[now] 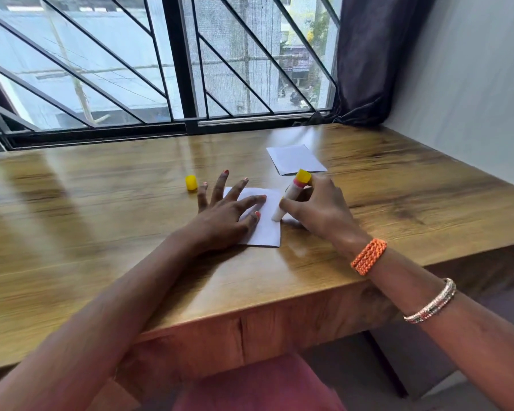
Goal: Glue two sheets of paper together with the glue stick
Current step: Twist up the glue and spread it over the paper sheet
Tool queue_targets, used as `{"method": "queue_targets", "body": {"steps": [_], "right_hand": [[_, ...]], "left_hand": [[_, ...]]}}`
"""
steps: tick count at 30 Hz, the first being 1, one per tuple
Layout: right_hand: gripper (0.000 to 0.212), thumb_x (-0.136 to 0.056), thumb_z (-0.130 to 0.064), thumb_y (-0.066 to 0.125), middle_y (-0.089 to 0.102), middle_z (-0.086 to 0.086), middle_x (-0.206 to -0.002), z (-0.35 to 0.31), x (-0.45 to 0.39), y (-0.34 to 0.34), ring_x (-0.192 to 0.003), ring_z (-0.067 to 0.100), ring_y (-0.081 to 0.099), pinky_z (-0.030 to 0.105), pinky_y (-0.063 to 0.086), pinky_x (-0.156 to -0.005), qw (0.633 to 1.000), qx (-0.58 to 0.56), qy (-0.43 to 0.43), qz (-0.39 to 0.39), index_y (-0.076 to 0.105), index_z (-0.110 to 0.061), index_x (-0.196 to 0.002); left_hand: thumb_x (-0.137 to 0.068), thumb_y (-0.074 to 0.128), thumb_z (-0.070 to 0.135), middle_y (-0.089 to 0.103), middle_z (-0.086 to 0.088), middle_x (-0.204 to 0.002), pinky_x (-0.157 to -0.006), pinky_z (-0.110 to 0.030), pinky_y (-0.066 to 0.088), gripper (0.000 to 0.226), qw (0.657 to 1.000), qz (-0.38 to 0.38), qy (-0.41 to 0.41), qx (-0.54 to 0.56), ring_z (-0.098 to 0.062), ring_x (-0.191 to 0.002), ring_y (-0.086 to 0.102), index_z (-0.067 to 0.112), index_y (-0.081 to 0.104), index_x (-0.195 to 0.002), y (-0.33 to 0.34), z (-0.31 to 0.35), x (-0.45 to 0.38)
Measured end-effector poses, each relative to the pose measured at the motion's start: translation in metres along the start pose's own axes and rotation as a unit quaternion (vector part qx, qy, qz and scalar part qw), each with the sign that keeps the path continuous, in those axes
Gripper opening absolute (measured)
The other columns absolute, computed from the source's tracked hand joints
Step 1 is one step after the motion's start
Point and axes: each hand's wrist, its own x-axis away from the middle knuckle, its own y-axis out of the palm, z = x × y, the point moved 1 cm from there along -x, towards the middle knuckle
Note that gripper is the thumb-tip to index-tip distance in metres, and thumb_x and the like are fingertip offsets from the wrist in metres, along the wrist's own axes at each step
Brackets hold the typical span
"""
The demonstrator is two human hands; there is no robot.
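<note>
Daylight from the barred window (161, 69) falls across the wooden counter (101, 232), which runs along the sill to a grey wall with a dark curtain (368, 54) bunched in the corner. I see my left hand (223, 215) spread flat, fingers splayed, pressing down the near sheet of paper (267, 226) and gripping nothing. My right hand (318, 209) has its grip closed around the glue stick (291, 197), which tilts with its yellow end up and its white tip touching the sheet's right edge. The second sheet (296, 159) lies farther back, just beyond the right hand. The yellow cap (191, 183) stands alone on the counter, left of my left fingertips.
</note>
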Motion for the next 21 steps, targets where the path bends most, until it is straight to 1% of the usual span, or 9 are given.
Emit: {"method": "queue_targets", "body": {"steps": [2,3,5,7,10,12,15,19,21], "right_hand": [[0.017,-0.068,-0.026,0.072,0.061,-0.013,-0.06,-0.002,0.007,-0.001,-0.06,-0.001,0.06,0.027,0.048,-0.06,1.0,0.005,-0.014,0.012,0.058,-0.019,-0.072],[0.017,-0.068,-0.026,0.072,0.061,-0.013,-0.058,-0.002,0.01,-0.001,-0.058,-0.003,0.059,0.027,0.047,-0.059,1.0,0.006,-0.018,0.015,0.057,-0.019,-0.071],[0.017,-0.067,-0.026,0.072,0.062,-0.012,-0.061,-0.004,0.017,-0.002,-0.062,0.001,0.06,0.029,0.049,-0.062,1.0,0.004,-0.017,0.009,0.06,-0.016,-0.074],[0.018,-0.066,-0.028,0.071,0.063,-0.01,-0.061,-0.006,0.023,-0.003,-0.067,0.011,0.063,0.035,0.052,-0.068,1.0,0.008,-0.013,0.007,0.061,-0.015,-0.074],[0.02,-0.065,-0.029,0.07,0.061,-0.01,-0.059,-0.008,0.031,-0.005,-0.07,0.017,0.063,0.04,0.052,-0.073,1.0,0.018,-0.007,0.009,0.062,-0.013,-0.073],[0.019,-0.064,-0.029,0.07,0.059,-0.011,-0.055,-0.009,0.034,-0.007,-0.066,0.014,0.06,0.036,0.049,-0.071,1.0,0.024,0.0,0.0,0.062,-0.013,-0.072],[0.018,-0.062,-0.028,0.07,0.055,-0.013,-0.05,-0.009,0.037,-0.01,-0.058,0.007,0.054,0.03,0.041,-0.065,0.999,0.028,-0.008,-0.017,0.06,-0.014,-0.068],[0.017,-0.062,-0.03,0.071,0.06,-0.015,-0.057,-0.011,0.038,-0.012,-0.061,0.003,0.057,0.028,0.042,-0.061,0.999,0.023,-0.003,-0.049,0.06,-0.019,-0.067],[0.015,-0.064,-0.028,0.073,0.063,-0.013,-0.063,-0.012,0.034,-0.013,-0.061,0.004,0.058,0.025,0.041,-0.058,0.996,-0.001,0.012,-0.086,0.06,-0.022,-0.066]], "left_hand": [[-0.094,0.027,0.048,0.001,0.006,-0.159,-0.11,-0.053,-0.016,0.044,1.0,0.001,0.0,-0.001,-0.021,-0.141,-0.024,0.05,0.025,-0.138,0.0,0.0,0.0],[-0.093,0.027,0.049,0.001,0.006,-0.159,-0.11,-0.053,-0.015,0.045,1.0,0.002,0.0,-0.003,-0.021,-0.141,-0.024,0.05,0.025,-0.138,0.001,-0.001,0.0],[-0.094,0.028,0.048,0.002,0.005,-0.159,-0.11,-0.053,-0.015,0.045,1.0,0.0,-0.001,-0.004,-0.022,-0.142,-0.024,0.05,0.025,-0.138,0.0,0.0,0.0],[-0.094,0.028,0.048,0.003,0.005,-0.159,-0.11,-0.054,-0.014,0.045,1.0,-0.001,-0.002,-0.005,-0.022,-0.142,-0.022,0.049,0.026,-0.138,0.0,0.0,0.0],[-0.093,0.03,0.048,0.008,0.005,-0.158,-0.11,-0.053,-0.014,0.044,1.0,0.001,-0.012,-0.003,-0.021,-0.144,-0.012,0.049,0.028,-0.137,-0.001,0.002,0.001],[-0.093,0.034,0.048,0.012,0.006,-0.157,-0.109,-0.052,-0.016,0.043,1.0,0.007,-0.023,0.016,-0.02,-0.144,-0.005,0.048,0.033,-0.135,-0.002,0.003,0.002],[-0.092,0.037,0.049,0.014,0.005,-0.157,-0.108,-0.051,-0.017,0.043,0.999,0.012,-0.034,0.032,-0.019,-0.144,-0.003,0.046,0.036,-0.134,-0.004,0.004,0.004],[-0.091,0.035,0.053,0.013,0.004,-0.157,-0.108,-0.052,-0.018,0.044,0.999,0.011,-0.043,0.028,-0.02,-0.144,-0.005,0.048,0.034,-0.134,-0.005,0.004,0.005],[-0.091,0.034,0.054,0.013,0.004,-0.157,-0.107,-0.052,-0.018,0.044,0.998,0.012,-0.045,0.031,-0.02,-0.144,-0.007,0.048,0.034,-0.134,-0.004,0.004,0.005]]}}
